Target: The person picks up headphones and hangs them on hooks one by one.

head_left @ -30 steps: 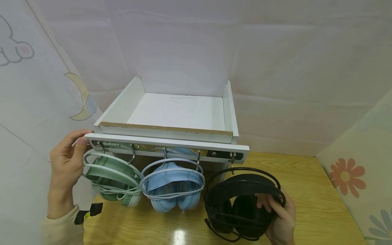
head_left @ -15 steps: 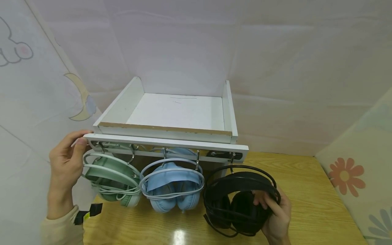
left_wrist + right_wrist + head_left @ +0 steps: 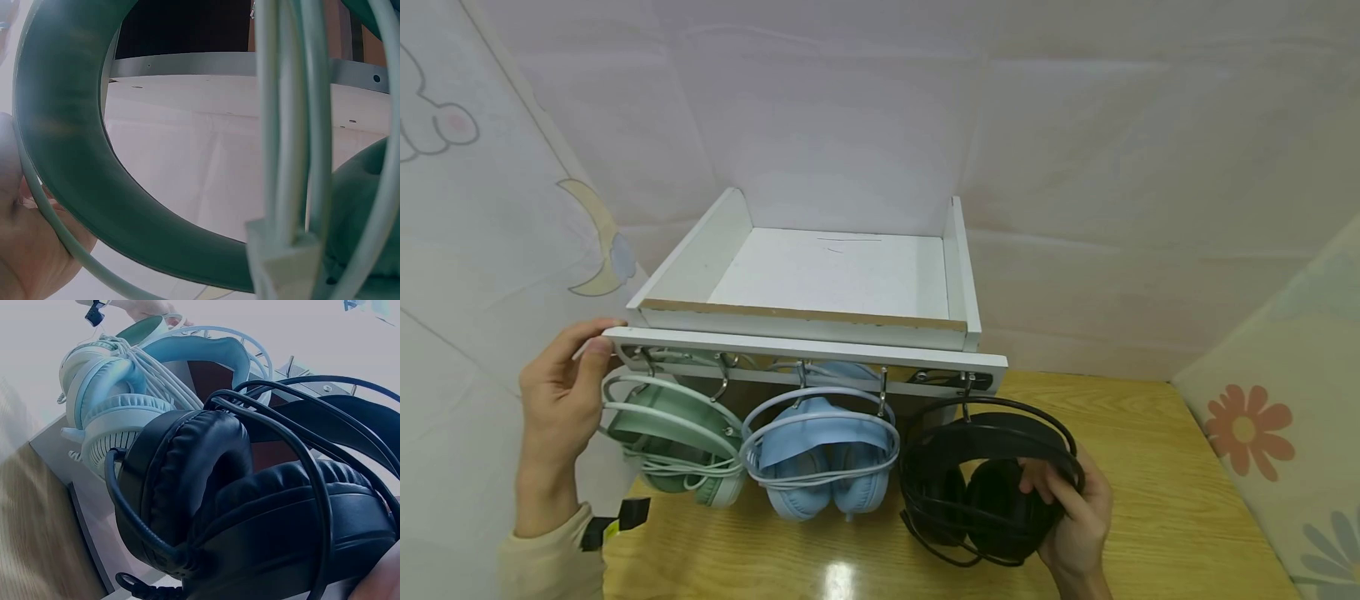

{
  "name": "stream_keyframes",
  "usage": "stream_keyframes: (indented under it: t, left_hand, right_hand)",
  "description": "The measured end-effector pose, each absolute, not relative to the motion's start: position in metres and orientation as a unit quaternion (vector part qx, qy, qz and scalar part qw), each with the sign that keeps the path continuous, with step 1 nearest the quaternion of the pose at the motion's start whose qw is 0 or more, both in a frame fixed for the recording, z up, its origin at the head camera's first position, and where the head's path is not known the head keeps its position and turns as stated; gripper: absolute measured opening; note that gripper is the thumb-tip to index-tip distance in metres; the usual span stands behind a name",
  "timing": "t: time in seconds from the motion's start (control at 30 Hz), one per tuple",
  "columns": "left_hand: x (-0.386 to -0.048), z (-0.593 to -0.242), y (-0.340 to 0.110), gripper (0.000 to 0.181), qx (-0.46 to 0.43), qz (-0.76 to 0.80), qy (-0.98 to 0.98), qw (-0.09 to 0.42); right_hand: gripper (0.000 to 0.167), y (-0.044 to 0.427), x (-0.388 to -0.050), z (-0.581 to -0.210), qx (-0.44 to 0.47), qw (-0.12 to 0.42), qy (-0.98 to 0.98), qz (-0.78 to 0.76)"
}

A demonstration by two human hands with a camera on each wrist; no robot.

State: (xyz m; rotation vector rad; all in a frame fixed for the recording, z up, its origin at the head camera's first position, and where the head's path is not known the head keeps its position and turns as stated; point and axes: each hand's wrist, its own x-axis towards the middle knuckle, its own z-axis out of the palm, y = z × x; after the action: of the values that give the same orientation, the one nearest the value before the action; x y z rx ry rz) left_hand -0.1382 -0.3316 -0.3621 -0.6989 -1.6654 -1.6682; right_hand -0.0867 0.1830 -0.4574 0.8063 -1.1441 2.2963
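My left hand [image 3: 561, 400] pinches the left end of the white hook rail [image 3: 805, 346], thumb in front. Green headphones [image 3: 677, 425] hang beside it; their band fills much of the left wrist view. Light blue headphones [image 3: 820, 437] hang at the middle of the rail. With my right hand [image 3: 1078, 517] I grip the black headphones [image 3: 1000, 508] by the right ear cup, fingers inside the band. Their upper band meets the rightmost metal hook [image 3: 967, 396]; whether the hook bears them cannot be told. Up close in the right wrist view are both black ear cups [image 3: 275, 519].
Behind the rail is a white shelf [image 3: 835, 271] with raised side walls. Below lies a wooden tabletop [image 3: 1180, 500], reaching out to the right. Patterned cloth [image 3: 1112, 167] surrounds the space. Cables are bundled on the headphones.
The black headphones and my right hand have moved up and slightly left, bringing the band up to the rightmost hook. My left hand stays on the rail end.
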Motion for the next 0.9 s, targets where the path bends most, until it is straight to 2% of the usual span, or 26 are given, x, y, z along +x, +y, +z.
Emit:
stream_keyframes:
  t: [0.47,0.9]
  left_hand:
    - [-0.1391,-0.3601,-0.3301,0.024,-0.266,-0.642,-0.636,0.336]
    - [-0.1382,-0.3612,-0.331,0.024,-0.264,-0.639,-0.64,0.334]
  right_hand:
    - [0.045,0.1778,-0.089,-0.4604,0.257,0.251,-0.455,0.815]
    - [0.045,0.1767,-0.0889,-0.4626,0.251,0.248,-0.463,0.813]
